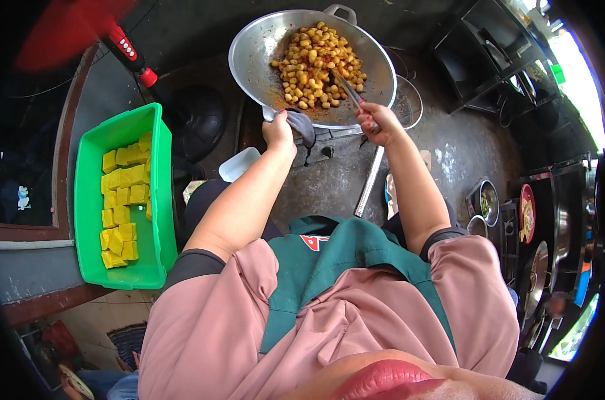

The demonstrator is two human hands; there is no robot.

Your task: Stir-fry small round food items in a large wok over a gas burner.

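A large aluminium wok [255,55] stands over a stove in front of me, tilted in the view. Small round yellow-brown food pieces [315,60] coated in red bits are heaped in it. With my left hand [280,132] I grip the wok's near handle through a dark grey cloth [301,127]. My right hand [379,122] is closed around the handle of a metal spatula [349,89], whose far end is buried in the food. Behind my right hand lies a round wire strainer [410,102], its long perforated metal handle [370,185] pointing towards me.
At the left stands a green plastic tub [90,200] with several yellow tofu-like blocks [122,195]. A red and black fan [125,47] rises behind it. A white plastic container [238,164] is near my left forearm. Metal bowls [489,202] and black racks line the right. Another person's foot [75,382] shows lower left.
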